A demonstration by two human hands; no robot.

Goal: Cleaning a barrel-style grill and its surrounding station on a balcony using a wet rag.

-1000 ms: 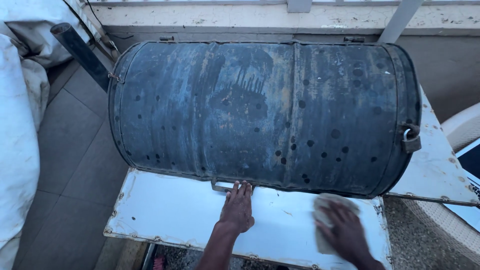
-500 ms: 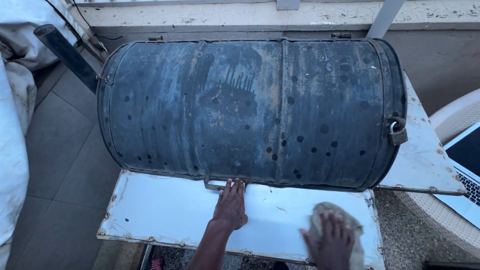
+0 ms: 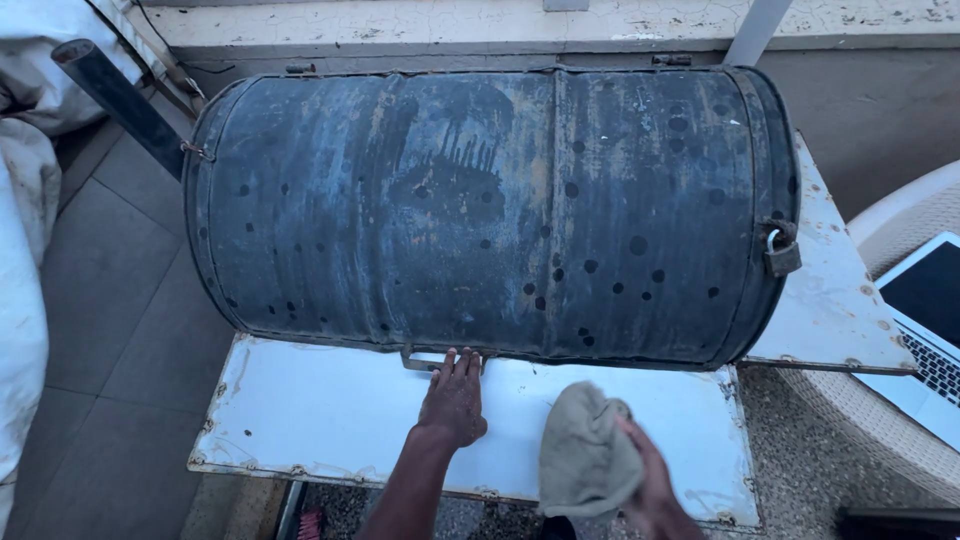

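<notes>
Two hands low centre: your left hand (image 3: 453, 400) lies flat, fingers spread, on the white shelf (image 3: 320, 415) touching the dark drum (image 3: 480, 210); your right hand (image 3: 650, 490) grips a grey-beige rag (image 3: 583, 462).

**Hand on the shelf, cloth lifted**

The left hand (image 3: 452, 400) lies flat on the white shelf (image 3: 320, 415), fingertips at the handle (image 3: 420, 362) under the drum (image 3: 490, 210). At about 4 o'clock from it, the right hand (image 3: 650, 485) grips a bunched grey cloth (image 3: 583, 462) over the shelf's near edge. A padlock (image 3: 781, 250) hangs at the drum's 3 o'clock end. A laptop (image 3: 925, 320) sits on a wicker chair (image 3: 880, 420) beyond. White fabric (image 3: 25, 260) lies at 9 o'clock.
</notes>
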